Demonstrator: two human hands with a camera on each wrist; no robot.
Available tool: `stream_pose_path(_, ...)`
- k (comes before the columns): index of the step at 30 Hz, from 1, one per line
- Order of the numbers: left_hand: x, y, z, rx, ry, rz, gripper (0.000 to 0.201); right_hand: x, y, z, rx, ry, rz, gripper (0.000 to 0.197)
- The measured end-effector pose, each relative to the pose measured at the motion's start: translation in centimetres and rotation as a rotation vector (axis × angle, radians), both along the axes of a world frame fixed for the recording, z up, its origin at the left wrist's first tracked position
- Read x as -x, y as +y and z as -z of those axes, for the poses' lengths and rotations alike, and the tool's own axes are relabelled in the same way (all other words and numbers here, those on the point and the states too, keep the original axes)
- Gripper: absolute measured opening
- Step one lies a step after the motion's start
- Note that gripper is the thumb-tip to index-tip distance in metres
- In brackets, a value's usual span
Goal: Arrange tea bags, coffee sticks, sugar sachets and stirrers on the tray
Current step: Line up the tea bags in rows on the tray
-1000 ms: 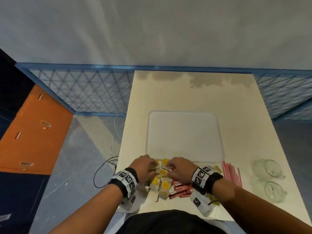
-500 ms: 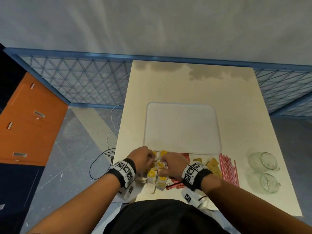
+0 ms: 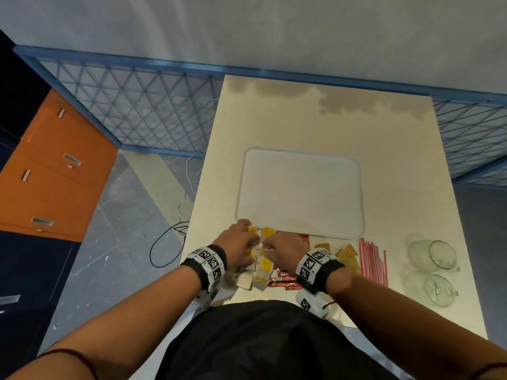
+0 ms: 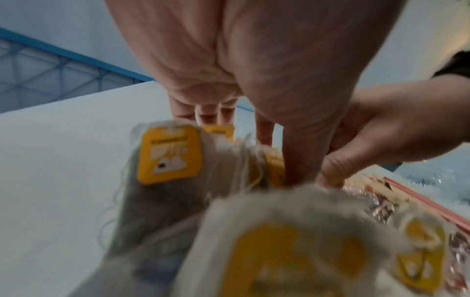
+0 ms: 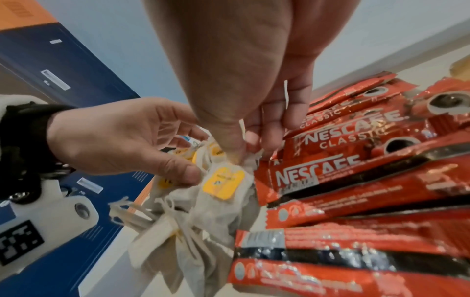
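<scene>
A cream table point(image 3: 315, 127) runs up the middle of the head view, with a blue mesh fence and a pale wall across the top of the frame and an orange cabinet point(image 3: 52, 171) at the left edge.

The tea bags point(image 3: 260, 266) lie in a loose heap at the lower centre of the frame, on the table just below the near rim of the tray point(image 3: 301, 235); their yellow tags and white strings are tangled together. My left hand point(image 3: 238, 242) comes onto the heap from the left, fingers curled down among the bags and thumb pressed against one of them. My right hand point(image 3: 284, 249) meets it from the right, thumb and fingertips pinching the top of a bag beside its yellow tag point(image 5: 223, 183). The two hands nearly touch over the pile.

Just right of the heap, partly under my right hand, the red coffee sticks point(image 3: 285, 279) are fanned on the table. Further right sit the tan sugar sachets point(image 3: 347, 256), then the pink stirrers point(image 3: 373, 261) in a straight bundle, touching the tray's lower right corner. Two glass cups point(image 3: 432, 270) lie at the lower right of the table, well apart from the heap.

The white tray lies flat in the middle of the table.
</scene>
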State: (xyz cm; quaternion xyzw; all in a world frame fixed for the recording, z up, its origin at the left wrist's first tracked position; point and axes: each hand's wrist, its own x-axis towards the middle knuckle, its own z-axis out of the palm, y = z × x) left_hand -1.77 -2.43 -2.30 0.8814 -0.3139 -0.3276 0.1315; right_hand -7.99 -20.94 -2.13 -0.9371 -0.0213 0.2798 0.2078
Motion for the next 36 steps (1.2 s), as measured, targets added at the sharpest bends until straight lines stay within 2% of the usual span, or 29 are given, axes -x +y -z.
stream_pose_path(4,-0.4,-0.1,-0.8,0.097,0.019,-0.047,0.079,0.0,-0.9,-0.7,-0.084,-0.034,0.097,0.022)
stream_pose_path(7,-0.5,-0.2,-1.8,0.225,-0.001,-0.06,0.084,-0.1,-1.7,-1.8,-0.212,-0.073,0.186,0.018)
stream_pose_path(11,-0.6,-1.1,-2.5,0.389,0.179,-0.134,0.086,-0.9,-2.1,-3.4,-0.387,-0.094,0.217,0.01)
stream_pose_path(15,-0.8,-1.7,-2.2,0.425,0.245,-0.175,0.071,-1.6,-1.8,-4.2,-0.467,-0.087,0.263,0.009)
stream_pose_path(18,-1.1,-1.8,-2.3,0.465,0.286,-0.265,0.045,-2.0,-1.9,-4.4,-0.497,-0.097,0.279,0.011)
stream_pose_path(21,-1.6,-1.4,-2.4,0.455,0.323,-0.33,0.031,-2.2,-2.2,-4.2,-0.527,-0.095,0.329,0.014)
stream_pose_path(23,-1.9,-0.9,-2.3,0.438,0.349,-0.409,0.023,-2.5,-2.5,-3.5,-0.424,-0.101,0.355,0.019)
stream_pose_path(26,-2.2,-0.4,-2.3,0.49,0.473,-0.6,0.016,-2.9,-2.8,-2.0,-0.148,-0.062,0.292,0.029)
stream_pose_path(31,-2.4,-0.1,-2.8,0.616,0.772,-0.895,0.032,-3.3,-1.7,0.0,0.051,-0.009,0.142,0.048)
stream_pose_path(33,-2.5,-0.2,-3.1,0.657,0.86,-0.908,0.028,-3.5,-1.4,0.6,0.089,-0.013,0.126,0.046)
stream_pose_path(36,-2.6,-0.4,-3.7,0.678,0.91,-0.852,0.022,-3.7,-1.2,1.2,0.099,-0.056,0.111,0.026)
